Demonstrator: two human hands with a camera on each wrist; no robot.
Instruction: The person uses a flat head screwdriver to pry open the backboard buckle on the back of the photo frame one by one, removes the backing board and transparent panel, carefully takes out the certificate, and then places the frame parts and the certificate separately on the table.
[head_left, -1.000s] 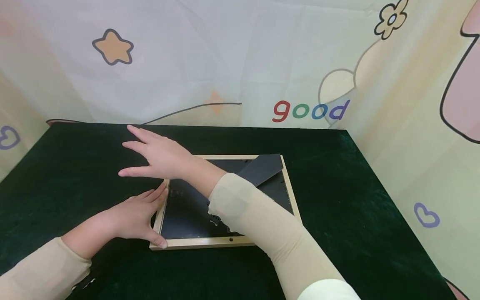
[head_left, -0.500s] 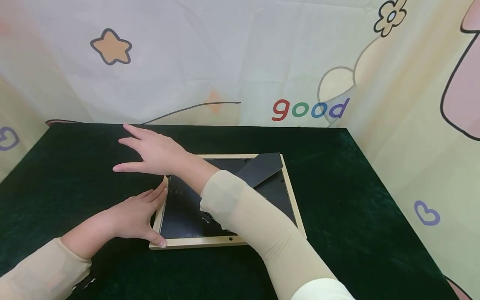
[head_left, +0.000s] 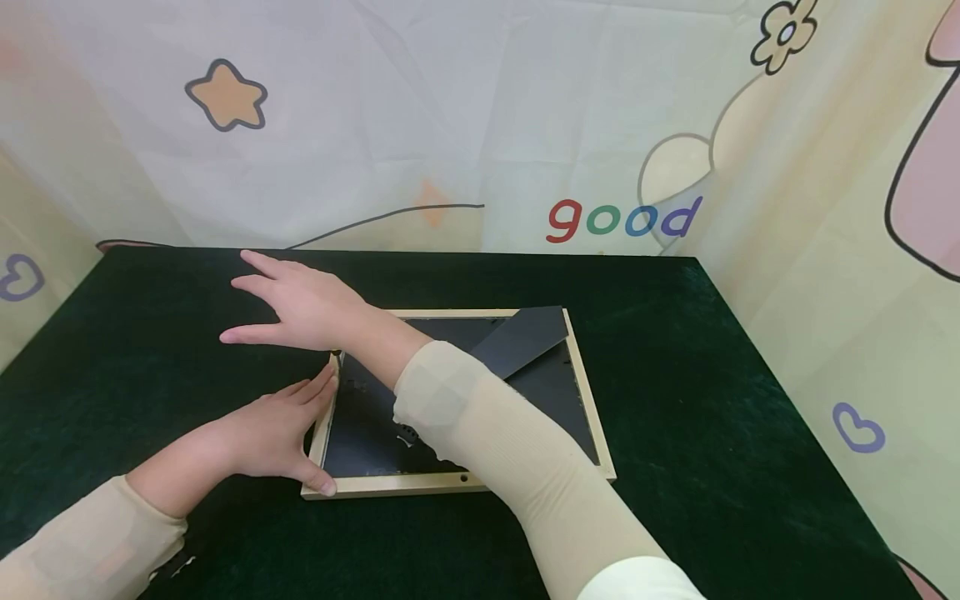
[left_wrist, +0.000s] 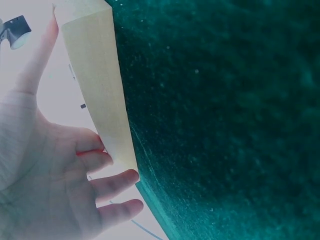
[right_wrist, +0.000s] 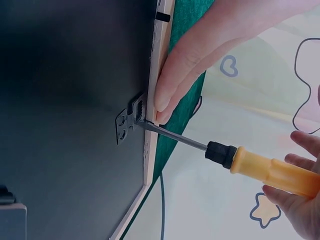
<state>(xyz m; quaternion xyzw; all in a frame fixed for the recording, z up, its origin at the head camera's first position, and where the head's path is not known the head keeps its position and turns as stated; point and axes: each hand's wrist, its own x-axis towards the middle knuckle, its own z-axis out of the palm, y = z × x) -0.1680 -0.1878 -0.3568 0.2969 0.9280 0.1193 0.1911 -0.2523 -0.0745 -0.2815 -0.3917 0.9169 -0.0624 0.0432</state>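
A picture frame (head_left: 408, 484) with pale wood rails lies face down, its black backing and folded stand (head_left: 521, 340) upward. At its near left corner my left hand (head_left: 273, 433) presses with straight fingers along the left rail and thumb on the near rail. The left wrist view shows these fingers against the wooden side (left_wrist: 97, 80). My right hand (head_left: 311, 307) is above the far left corner, fingers spread. In the right wrist view a yellow-handled screwdriver (right_wrist: 272, 172) lies against this hand (right_wrist: 305, 217), its tip at a metal hanger (right_wrist: 121, 132). Head view hides the screwdriver.
A dark green cloth covers the table (head_left: 712, 433). Behind and beside it hangs a printed curtain (head_left: 450, 108) with star, flower and heart drawings. My right forearm (head_left: 517, 450) passes over the frame's middle.
My right hand and forearm have shifted slightly left, uncovering more of the frame's near right corner. The left hand and the frame have stayed put.
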